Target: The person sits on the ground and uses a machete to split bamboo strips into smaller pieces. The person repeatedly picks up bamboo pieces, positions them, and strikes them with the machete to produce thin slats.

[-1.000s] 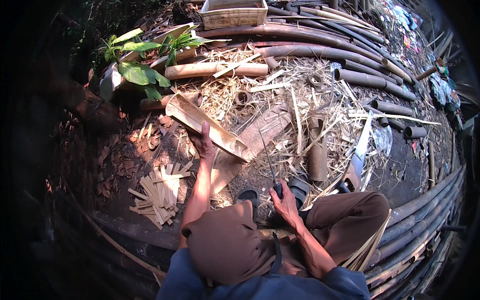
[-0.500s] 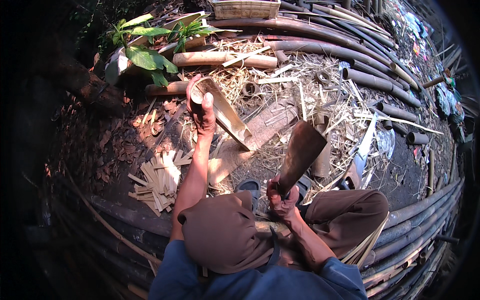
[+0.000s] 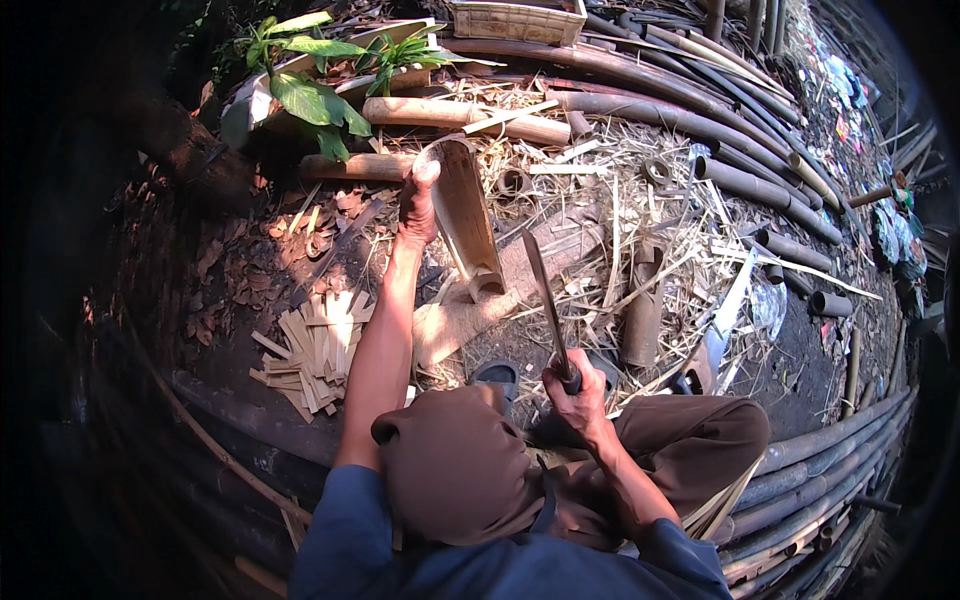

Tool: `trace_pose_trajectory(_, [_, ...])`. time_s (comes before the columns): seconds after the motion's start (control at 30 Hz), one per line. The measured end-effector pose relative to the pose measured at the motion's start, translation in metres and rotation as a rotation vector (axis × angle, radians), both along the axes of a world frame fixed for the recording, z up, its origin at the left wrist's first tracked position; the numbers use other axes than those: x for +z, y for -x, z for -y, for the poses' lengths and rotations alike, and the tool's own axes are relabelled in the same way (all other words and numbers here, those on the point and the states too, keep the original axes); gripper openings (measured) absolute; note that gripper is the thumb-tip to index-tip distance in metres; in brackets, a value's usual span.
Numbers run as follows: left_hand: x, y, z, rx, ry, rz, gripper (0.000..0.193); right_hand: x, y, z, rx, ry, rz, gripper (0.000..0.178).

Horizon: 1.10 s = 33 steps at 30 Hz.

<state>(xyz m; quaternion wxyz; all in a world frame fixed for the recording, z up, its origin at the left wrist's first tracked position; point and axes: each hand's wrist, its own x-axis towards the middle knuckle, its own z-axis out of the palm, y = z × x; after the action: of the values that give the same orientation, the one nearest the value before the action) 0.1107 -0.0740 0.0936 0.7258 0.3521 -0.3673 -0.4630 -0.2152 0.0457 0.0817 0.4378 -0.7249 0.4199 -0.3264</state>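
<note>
While the left hand [image 3: 418, 205] grips the top of a split bamboo piece [image 3: 466, 215] standing tilted on a wooden block [image 3: 480, 310], the right hand [image 3: 577, 392] holds a long knife [image 3: 545, 295] raised, clenched round its handle, just right of the block.

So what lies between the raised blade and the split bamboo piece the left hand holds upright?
In the head view, no object sits between the blade and the split bamboo piece; behind the gap shows only a wooden block and straw litter.

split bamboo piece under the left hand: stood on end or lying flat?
Stood on end, leaning. The left hand grips the top of the split bamboo piece; its lower end rests on the wooden block.
</note>
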Motion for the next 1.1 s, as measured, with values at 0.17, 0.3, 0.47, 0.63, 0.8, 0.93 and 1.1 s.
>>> trace_pose_trajectory(0.17, [-0.041, -0.034, 0.015, 0.217, 0.013, 0.193, 0.042, -0.102, 0.002, 0.015, 0.079, -0.250, -0.444, 0.036])
trace_pose_trajectory(0.3, [-0.006, -0.011, 0.008, 0.573, 0.036, 0.467, 0.049, -0.056, 0.003, -0.008, 0.017, -0.335, -0.348, 0.038])
trace_pose_trajectory(0.47, [0.019, 0.034, -0.014, 0.483, 0.204, 0.505, 0.087, -0.043, 0.024, -0.023, -0.158, -0.514, -0.254, 0.038])
trace_pose_trajectory(0.63, [0.010, 0.058, 0.004, 0.200, 0.078, 0.366, 0.080, -0.042, 0.023, -0.012, -0.278, -0.639, -0.023, 0.042])
trace_pose_trajectory(0.8, [0.008, 0.084, 0.011, 0.443, 0.056, 0.645, 0.057, -0.009, 0.020, 0.011, -0.329, -0.511, 0.023, 0.041])
trace_pose_trajectory(0.93, [0.013, 0.078, 0.009, 0.303, 0.042, 0.349, 0.035, 0.043, 0.006, 0.021, -0.260, -0.530, 0.221, 0.036])
trace_pose_trajectory(1.1, [0.045, 0.079, -0.007, 0.246, -0.071, 0.422, 0.023, 0.069, 0.003, 0.033, -0.191, -0.206, 0.187, 0.029])
